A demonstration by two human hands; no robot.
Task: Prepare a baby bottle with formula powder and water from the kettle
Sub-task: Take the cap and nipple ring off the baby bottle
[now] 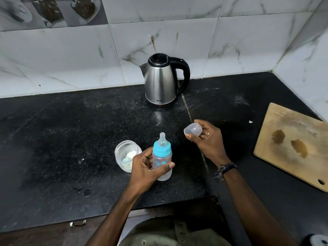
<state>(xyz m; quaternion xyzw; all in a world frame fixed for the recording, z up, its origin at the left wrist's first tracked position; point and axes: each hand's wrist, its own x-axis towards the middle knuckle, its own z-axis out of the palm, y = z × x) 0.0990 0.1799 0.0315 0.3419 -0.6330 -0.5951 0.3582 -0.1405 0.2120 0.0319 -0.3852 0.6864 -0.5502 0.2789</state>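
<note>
- Nearest the camera, two bare forearms reach forward over the edge of the black speckled tabletop [71, 139]; a dark band sits on the right wrist.
- The left hand [145, 167] grips the baby bottle [162, 161], thumb across its front and fingers curled round its left side. The bottle stands upright on the tabletop, with a blue collar and a clear teat on top; its clear body carries small blue prints.
- Just left of the bottle, partly behind the left hand, stands a clear jar [126, 155] with its top open, holding some pale powder at the bottom.
- To the right and a little farther, the right hand [206, 139] is raised above the tabletop and pinches the clear bottle cap [193, 129] between thumb and fingertips, its mouth turned leftward. A ring shows on one finger.
- At the right edge lies a wooden cutting board [292, 139] with two dark stains and a hole in its near corner.
- Farther back, near the marbled tile wall [71, 59], stands a steel kettle [160, 80] with a black lid and a black handle facing right, well apart from the bottle.
- White specks dot the tabletop between kettle and bottle.
</note>
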